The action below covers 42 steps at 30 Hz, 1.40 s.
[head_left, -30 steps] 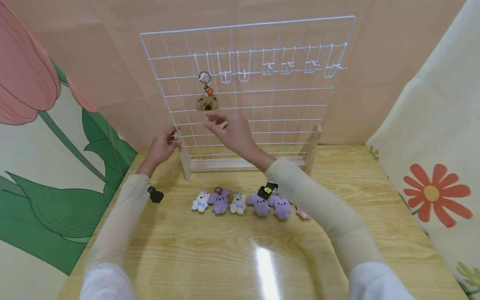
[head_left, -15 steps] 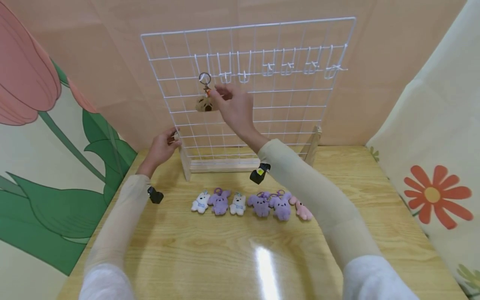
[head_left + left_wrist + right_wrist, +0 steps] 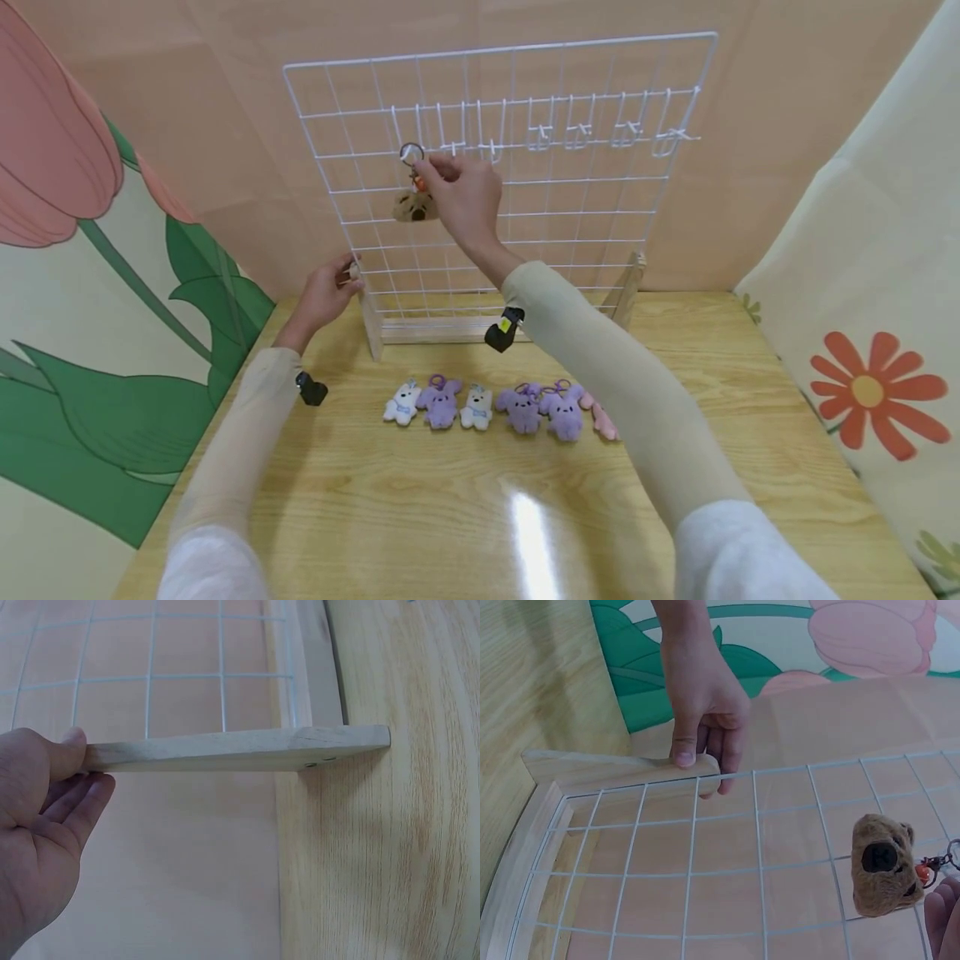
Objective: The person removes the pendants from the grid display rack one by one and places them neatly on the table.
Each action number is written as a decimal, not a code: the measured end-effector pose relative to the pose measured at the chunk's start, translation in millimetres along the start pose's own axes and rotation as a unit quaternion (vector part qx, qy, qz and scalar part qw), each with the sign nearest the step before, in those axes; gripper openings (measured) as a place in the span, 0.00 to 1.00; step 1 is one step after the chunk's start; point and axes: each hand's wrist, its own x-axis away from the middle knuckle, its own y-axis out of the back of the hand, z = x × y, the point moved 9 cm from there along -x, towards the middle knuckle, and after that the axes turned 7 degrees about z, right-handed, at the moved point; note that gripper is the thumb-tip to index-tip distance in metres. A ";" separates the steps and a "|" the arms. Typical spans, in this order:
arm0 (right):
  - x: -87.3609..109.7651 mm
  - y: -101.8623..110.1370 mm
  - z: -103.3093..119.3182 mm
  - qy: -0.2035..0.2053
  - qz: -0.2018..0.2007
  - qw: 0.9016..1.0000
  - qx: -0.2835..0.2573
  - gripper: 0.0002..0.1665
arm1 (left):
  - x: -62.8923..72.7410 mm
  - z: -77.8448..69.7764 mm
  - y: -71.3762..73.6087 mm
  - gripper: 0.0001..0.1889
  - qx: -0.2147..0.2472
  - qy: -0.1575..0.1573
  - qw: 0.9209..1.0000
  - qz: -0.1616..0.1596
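In the head view my right hand (image 3: 467,196) is raised to the wire grid, its thumb and fingertips pinching the keychain just below its metal ring (image 3: 411,153). This keychain has a brown plush bear head (image 3: 883,864) with a dark nose, plus an orange bead (image 3: 922,873) by the clasp. Its ring hangs on the leftmost white hook of the white wire grid (image 3: 570,179). My left hand (image 3: 37,825) grips the upper end of the rack's wooden side leg (image 3: 225,750), thumb on one face and fingers on the other. Only the right fingertips show in the right wrist view.
Several more white hooks (image 3: 579,133) line the grid to the right. On the table (image 3: 375,500) in front of the rack lie plush keychains in a row: white bears (image 3: 476,408), purple ones (image 3: 440,406) and a pink one (image 3: 602,419) partly behind my right sleeve.
My right hand has risen from below the plush bear head to the clasp under the ring, its fingers closing there. The left hand keeps its place on the wooden leg.
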 end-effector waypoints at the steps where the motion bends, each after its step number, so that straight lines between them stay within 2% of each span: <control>1: -1.0 -0.3 0.5 -0.001 -0.001 1.000 0.004 0.17 | 0.0 0.1 0.1 0.28 -0.001 0.000 1.000 0.000; 9: -7.2 -3.4 4.6 -0.001 -0.015 0.999 0.032 0.17 | 1.0 0.5 0.6 0.28 0.003 0.003 1.000 0.002; 17: -8.8 -3.6 2.8 -0.011 -0.022 0.999 0.037 0.17 | 0.4 -1.2 0.7 0.27 0.002 0.001 1.000 0.002; 33: 0.1 -5.7 2.5 0.025 -0.034 0.998 -0.042 0.10 | 1.3 -2.0 0.5 0.28 -0.005 0.008 1.000 0.002; 42: 11.2 -3.4 16.0 0.072 -0.038 0.995 -0.055 0.10 | 1.6 -2.0 0.6 0.28 -0.010 0.002 1.000 -0.006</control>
